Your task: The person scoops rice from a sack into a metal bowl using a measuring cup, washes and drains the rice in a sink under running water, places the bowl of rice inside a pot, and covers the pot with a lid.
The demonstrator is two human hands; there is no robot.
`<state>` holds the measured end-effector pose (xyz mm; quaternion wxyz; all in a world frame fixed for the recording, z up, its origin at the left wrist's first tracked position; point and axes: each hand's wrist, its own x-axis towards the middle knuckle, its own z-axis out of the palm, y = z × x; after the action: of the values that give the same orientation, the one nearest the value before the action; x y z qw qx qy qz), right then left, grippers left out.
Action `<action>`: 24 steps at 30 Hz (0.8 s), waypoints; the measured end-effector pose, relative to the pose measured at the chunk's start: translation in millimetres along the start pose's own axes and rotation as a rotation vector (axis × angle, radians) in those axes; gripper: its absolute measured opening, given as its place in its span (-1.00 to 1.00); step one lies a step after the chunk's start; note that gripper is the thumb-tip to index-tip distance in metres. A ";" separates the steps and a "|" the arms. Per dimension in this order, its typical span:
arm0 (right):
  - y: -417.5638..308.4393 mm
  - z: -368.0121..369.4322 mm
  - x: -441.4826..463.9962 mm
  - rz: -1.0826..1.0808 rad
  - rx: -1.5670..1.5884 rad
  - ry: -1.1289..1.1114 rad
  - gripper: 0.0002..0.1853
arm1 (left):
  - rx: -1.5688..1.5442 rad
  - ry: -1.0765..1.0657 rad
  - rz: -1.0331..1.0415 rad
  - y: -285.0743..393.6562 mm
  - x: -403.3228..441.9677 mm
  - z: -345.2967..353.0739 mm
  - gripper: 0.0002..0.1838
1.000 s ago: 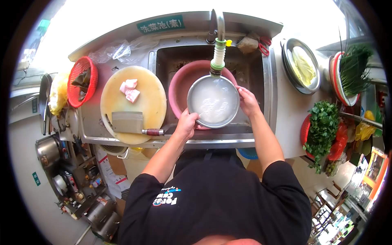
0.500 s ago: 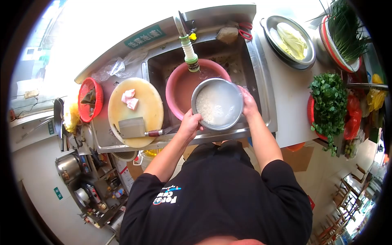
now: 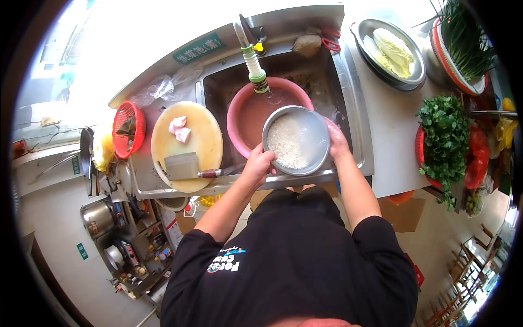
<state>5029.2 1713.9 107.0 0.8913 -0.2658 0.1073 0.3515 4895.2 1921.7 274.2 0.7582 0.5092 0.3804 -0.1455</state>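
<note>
My left hand (image 3: 259, 165) grips the near-left rim of a round grey metal pot (image 3: 323, 143), its thumb over the edge. My right hand (image 3: 338, 139) holds the pot's right side. White rice (image 3: 285, 143) lies mostly on the left inside, with cloudy water (image 3: 312, 143) toward the right. The pot is held over the sink's front part, overlapping the near edge of a pink basin (image 3: 234, 124) in the view. Brownish water fills that basin, beneath a faucet with a green-and-white spout (image 3: 255, 70).
Left of the sink (image 3: 218, 87), a round cutting board (image 3: 204, 125) bears a cleaver (image 3: 182, 166) and pale meat pieces (image 3: 180, 129). A red basket (image 3: 143, 129) stands beyond it. On the right are cabbage (image 3: 392, 52) in a metal bowl and leafy herbs (image 3: 444, 133).
Inside the pot, the rice shows over a larger area and the cloudy water has shifted toward the right. Both hands keep their hold. The whole view has shifted slightly.
</note>
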 end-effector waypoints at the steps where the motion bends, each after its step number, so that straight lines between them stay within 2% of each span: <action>1: -1.5 1.3 -2.2 0.002 -0.010 0.013 -0.63 | -0.018 -0.005 0.004 0.9 -0.3 1.5 -0.72; 6: 1.7 -7.3 0.7 0.007 -0.034 0.070 -0.67 | -0.039 -0.014 0.007 1.5 -0.7 4.0 -0.75; 9: 2.6 -0.8 -3.7 -0.001 -0.048 0.082 -0.69 | -0.018 0.017 -0.015 3.4 -3.7 5.7 -0.63; 12: -2.1 10.7 -9.4 0.004 -0.054 0.100 -0.70 | 0.004 0.046 -0.028 6.8 -6.7 9.4 -0.64; 14: -2.6 15.5 -10.8 0.016 -0.044 0.096 -0.70 | 0.002 0.062 -0.032 11.6 -10.6 12.4 -0.75; 19: 1.8 15.0 -4.9 0.016 -0.038 0.197 -0.76 | 0.007 0.048 -0.038 9.7 -8.6 7.7 -0.75; 21: 2.3 15.9 -2.6 0.019 -0.047 0.169 -0.76 | 0.009 0.044 -0.036 10.7 -8.6 6.9 -0.75; 24: 3.5 18.3 -0.2 0.042 -0.053 0.136 -0.74 | 0.007 0.055 -0.047 13.6 -11.1 7.1 -0.66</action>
<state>5026.7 1726.0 121.0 0.8669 -0.3104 0.1637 0.3540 4899.0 1919.5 292.6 0.7420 0.5066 0.4124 -0.1505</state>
